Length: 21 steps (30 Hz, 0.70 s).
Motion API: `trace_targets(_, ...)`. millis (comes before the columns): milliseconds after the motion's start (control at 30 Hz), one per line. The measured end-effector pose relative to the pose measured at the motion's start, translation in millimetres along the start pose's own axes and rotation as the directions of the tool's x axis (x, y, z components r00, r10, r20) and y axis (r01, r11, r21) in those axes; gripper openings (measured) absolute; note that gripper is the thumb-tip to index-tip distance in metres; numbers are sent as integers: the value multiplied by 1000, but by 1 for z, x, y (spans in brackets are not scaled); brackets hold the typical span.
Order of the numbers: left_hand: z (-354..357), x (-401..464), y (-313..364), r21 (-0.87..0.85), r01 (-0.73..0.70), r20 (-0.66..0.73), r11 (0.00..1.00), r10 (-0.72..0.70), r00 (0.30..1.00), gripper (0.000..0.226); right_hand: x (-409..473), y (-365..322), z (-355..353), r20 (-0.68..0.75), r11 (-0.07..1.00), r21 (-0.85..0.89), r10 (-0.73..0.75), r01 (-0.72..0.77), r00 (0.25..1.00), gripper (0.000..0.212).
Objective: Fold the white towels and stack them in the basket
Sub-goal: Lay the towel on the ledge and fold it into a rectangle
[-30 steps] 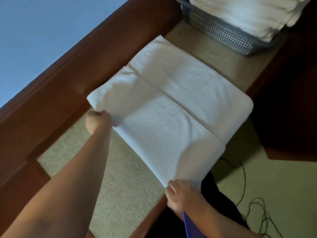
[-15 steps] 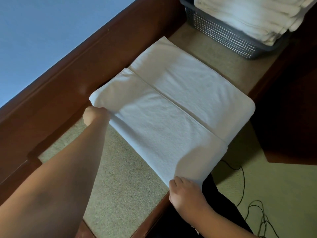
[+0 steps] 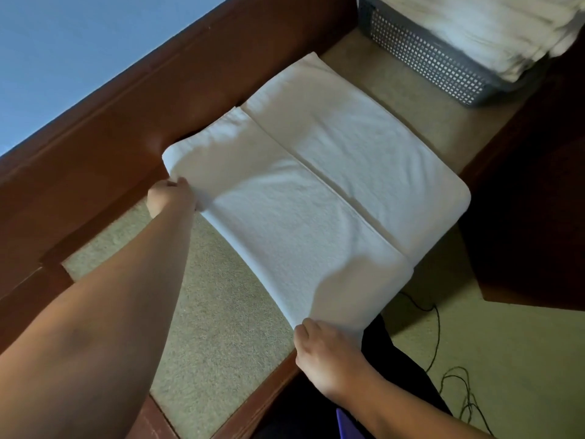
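Both arms stretched out forward. Left hand up around 10 o'clock, fingers curled and pinching. Right hand down at 5 o'clock, knuckles up, fingers curled and gripping too.

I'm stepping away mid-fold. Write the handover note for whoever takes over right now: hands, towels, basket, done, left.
Left hand: grips the near-left corner of the towel.
Right hand: grips its near-right corner.
The towel lies on the beige surface, partly folded, two flaps meeting at a seam down the middle.
The basket sits at the far right, already holding a stack of folded towels.
Left: finish folding this towel, then place it on the stack.
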<state>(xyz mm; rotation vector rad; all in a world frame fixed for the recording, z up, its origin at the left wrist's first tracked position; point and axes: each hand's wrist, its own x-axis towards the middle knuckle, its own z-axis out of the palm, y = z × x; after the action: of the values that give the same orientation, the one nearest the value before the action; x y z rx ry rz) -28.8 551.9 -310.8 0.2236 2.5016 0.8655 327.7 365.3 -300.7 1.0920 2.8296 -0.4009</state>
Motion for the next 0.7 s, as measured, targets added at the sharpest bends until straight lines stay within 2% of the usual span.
trace_targets(67,1,3,-5,5,5,-9,1000,-5,1000,26,-1,-3,-7,-4,998,-56,-42,42,999,25)
trace_targets(200,0,-4,-2,1,41,-17,999,-41,999,33,0,2,3,14,997,-44,-69,70,997,25)
trace_targets(333,-2,-31,11,88,120,27,989,-122,992,61,0,19,14,-20,990,140,-12,15,1000,32)
trace_targets(367,-3,-38,12,153,125,37,980,-133,990,62,-1,25,10,-47,977,213,18,-8,999,27)
trace_targets(433,-5,-45,8,190,94,71,977,-109,991,51,-4,45,-1,-91,938,333,136,-99,986,23)
trace_targets(500,-4,-39,2,148,70,68,986,-81,994,39,-6,75,-15,-147,893,393,298,-220,943,22)
trace_targets(600,-4,-33,-1,80,149,27,986,-152,988,39,-5,134,-37,-200,794,437,543,-422,815,26)
trace_targets(633,-1,-35,1,106,163,3,981,-164,986,42,-4,156,-45,-203,763,429,603,-483,772,31)
trace_targets(700,9,-48,9,280,72,-64,957,-56,996,52,2,197,-60,-173,689,420,699,-590,694,43)
